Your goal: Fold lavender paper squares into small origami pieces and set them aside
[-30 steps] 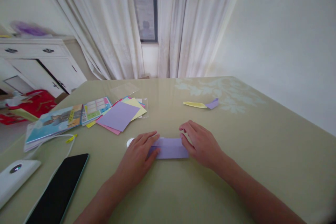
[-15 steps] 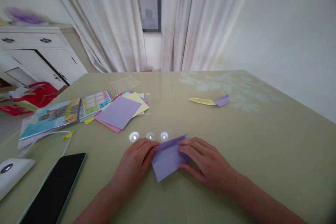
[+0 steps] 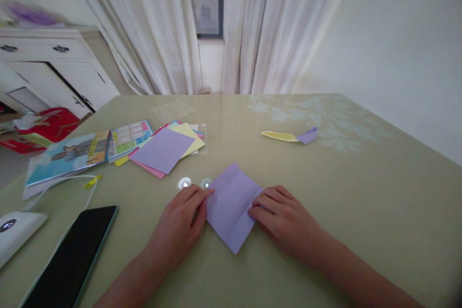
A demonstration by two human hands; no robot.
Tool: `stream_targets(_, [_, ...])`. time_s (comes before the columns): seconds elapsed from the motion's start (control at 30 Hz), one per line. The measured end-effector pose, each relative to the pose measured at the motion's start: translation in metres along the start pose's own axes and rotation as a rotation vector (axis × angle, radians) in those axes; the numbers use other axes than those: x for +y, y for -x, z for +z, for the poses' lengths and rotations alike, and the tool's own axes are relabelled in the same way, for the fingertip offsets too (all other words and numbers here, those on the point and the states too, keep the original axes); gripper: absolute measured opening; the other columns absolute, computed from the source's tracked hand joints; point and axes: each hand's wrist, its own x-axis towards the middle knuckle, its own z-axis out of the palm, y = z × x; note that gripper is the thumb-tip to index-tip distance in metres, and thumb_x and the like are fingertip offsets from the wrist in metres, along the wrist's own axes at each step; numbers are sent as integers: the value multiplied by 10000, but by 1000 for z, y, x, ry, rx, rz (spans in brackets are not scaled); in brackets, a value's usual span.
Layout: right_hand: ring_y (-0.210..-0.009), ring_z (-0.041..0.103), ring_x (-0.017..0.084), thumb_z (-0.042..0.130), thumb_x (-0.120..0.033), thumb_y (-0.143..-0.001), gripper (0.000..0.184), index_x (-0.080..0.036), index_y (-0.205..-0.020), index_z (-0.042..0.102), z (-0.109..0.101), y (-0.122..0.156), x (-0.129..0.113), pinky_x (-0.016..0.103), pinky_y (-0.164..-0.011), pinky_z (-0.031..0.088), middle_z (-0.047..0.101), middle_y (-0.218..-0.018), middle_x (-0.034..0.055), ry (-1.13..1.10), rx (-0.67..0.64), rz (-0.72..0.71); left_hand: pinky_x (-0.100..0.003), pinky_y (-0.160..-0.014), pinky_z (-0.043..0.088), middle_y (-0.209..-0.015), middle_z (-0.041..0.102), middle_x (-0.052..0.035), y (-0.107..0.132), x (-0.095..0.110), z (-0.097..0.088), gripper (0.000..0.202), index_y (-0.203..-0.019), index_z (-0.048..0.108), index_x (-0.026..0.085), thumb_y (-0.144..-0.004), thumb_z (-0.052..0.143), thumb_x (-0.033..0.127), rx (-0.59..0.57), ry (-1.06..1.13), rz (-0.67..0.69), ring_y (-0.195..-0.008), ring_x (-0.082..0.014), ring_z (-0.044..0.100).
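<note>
A square sheet of purple paper (image 3: 234, 209) lies opened out between my hands, one corner toward me and faint crease lines across it. My left hand (image 3: 186, 214) pinches its left corner between thumb and forefinger. At the right corner, the bent fingers of my right hand (image 3: 283, 214) grip the edge, with the thumb partly hidden. Farther back on the right rests a folded paper piece (image 3: 288, 137), a narrow yellow strip joined to a purple end.
At the left back, coloured paper sheets (image 3: 164, 150) overlap beside picture booklets (image 3: 68, 156). A black phone (image 3: 74, 255), a white cable (image 3: 92, 197) and a white device (image 3: 19, 233) occupy the table's left front. White curtains (image 3: 151, 24) hang beyond the table.
The purple paper has gone from folded to spread open, and turned so a corner points toward me. Both hands remain at its sides, the right hand's fingers now more curled.
</note>
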Motion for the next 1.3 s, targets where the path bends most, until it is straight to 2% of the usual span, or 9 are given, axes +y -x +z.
stream_targets(0.13, [-987, 675, 281, 658, -120, -992, 117, -175, -1072, 723, -5, -2, -7, 426, -919, 465, 771, -1064, 100, -4, -31, 29, -442, -960, 584, -1122, 729, -104, 4, -2, 4, 325, -1311, 714, 178, -1062, 541, 296, 11, -79, 30, -1037, -269, 702])
stream_targets(0.23, [-1017, 683, 276, 617, -135, -1029, 147, -167, -1132, 717, -3, -2, -13, 422, -938, 483, 770, -1143, 122, -40, -1, -32, -449, -963, 590, -1125, 729, -93, 6, -4, 7, 333, -1339, 705, 197, -1056, 584, 325, 4, -76, 36, -1043, -269, 699])
stream_targets(0.47, [-961, 693, 226, 646, -165, -1049, 94, -210, -1086, 719, 4, -2, -17, 364, -908, 511, 776, -1038, 84, -143, -66, -72, -443, -933, 607, -1136, 743, -89, 5, -8, 5, 289, -1315, 706, 220, -1054, 608, 296, 10, -153, 62, -1033, -269, 707])
stream_targets(0.63, [-992, 679, 224, 656, -234, -1056, 72, -214, -1095, 713, 4, -1, -19, 356, -936, 507, 758, -1053, 81, -191, -104, -15, -499, -1128, 501, -1505, 651, -110, 3, 2, 1, 307, -1312, 709, 207, -1082, 511, 156, 67, -285, 302, -1388, -313, 583])
stream_targets(0.77, [-967, 650, 235, 610, -295, -1080, 139, -194, -1092, 705, 4, -2, -21, 375, -915, 501, 733, -1052, 78, -228, -105, -3, -392, -1130, 493, -1326, 777, -36, 4, 18, 0, 292, -1274, 728, 221, -1084, 518, 149, -5, -173, 458, -1227, -219, 694])
stream_targets(0.87, [-953, 631, 232, 573, -309, -1101, 176, -196, -1081, 707, 3, -2, -21, 375, -904, 490, 721, -1037, 76, -250, -97, 12, -412, -1190, 444, -1276, 797, -17, 4, 25, 0, 272, -1273, 731, 232, -1067, 557, 195, -58, -139, 429, -1162, -211, 727])
stream_targets(1.07, [-945, 612, 219, 586, -276, -1092, 153, -205, -1058, 718, 1, -3, -20, 359, -883, 480, 704, -1043, 68, -345, -95, 55, -470, -1361, 154, -1402, 737, -18, 5, 23, -6, 326, -1329, 694, 260, -1012, 618, 261, -156, -122, 345, -1292, -220, 679])
stream_targets(1.2, [-1008, 610, 227, 704, -237, -1004, 64, -223, -1059, 734, -1, -3, -22, 353, -903, 485, 686, -1067, 57, -475, -123, 162, -480, -1361, 172, -1392, 737, -19, 5, 24, -5, 252, -1240, 718, 277, -1011, 673, 369, -164, -105, 348, -1308, -224, 673])
stream_targets(1.3, [-1053, 617, 225, 793, -168, -898, 193, -239, -1069, 738, -5, -3, -23, 360, -947, 482, 678, -1103, 42, -568, -163, 197, -464, -1336, 254, -1336, 762, -35, 6, 24, 0, 206, -1181, 729, 242, -1049, 657, 382, -124, -110, 384, -1259, -223, 697])
